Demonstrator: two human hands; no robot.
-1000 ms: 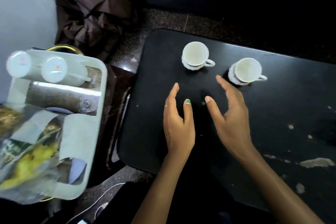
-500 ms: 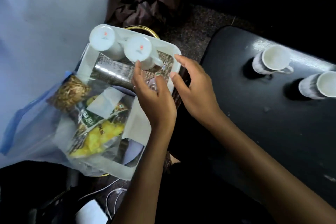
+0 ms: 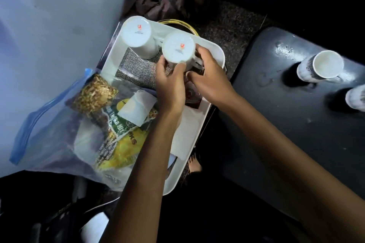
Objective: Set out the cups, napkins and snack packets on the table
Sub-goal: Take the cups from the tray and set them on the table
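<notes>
A: Head view: white tray (image 3: 214, 49) at left, beside the dark table (image 3: 296, 124). Two white cups upside down at the tray's far end. Left hand (image 3: 171, 87) wrapped round the nearer inverted cup (image 3: 178, 49), fingertips on its side wall. Right hand (image 3: 209, 81) closed at the same cup's handle side; exact hold on the handle hidden, so cannot tell how firm.

B: And the far inverted cup (image 3: 138, 37)?

A: Untouched, just beside the held one, seemingly touching it. On the table, one upright cup (image 3: 325, 66) and a second upright cup (image 3: 356, 97) cut off at the frame edge, near each other.

B: Packets and napkins?

A: Snack packets (image 3: 118, 124) inside a clear plastic bag (image 3: 49, 124) lying across the tray's near end. White napkin (image 3: 186, 134) flat on the tray under the left forearm. None on the table yet.

B: Step in hand?

A: Likely lifting the third cup off the tray. Cups half done by the look of it.

B: Next move?

A: Probably lift clear of the neighbouring cup, turn upright, carry right, set down by the other two. Care with the handle grip while flipping.
</notes>
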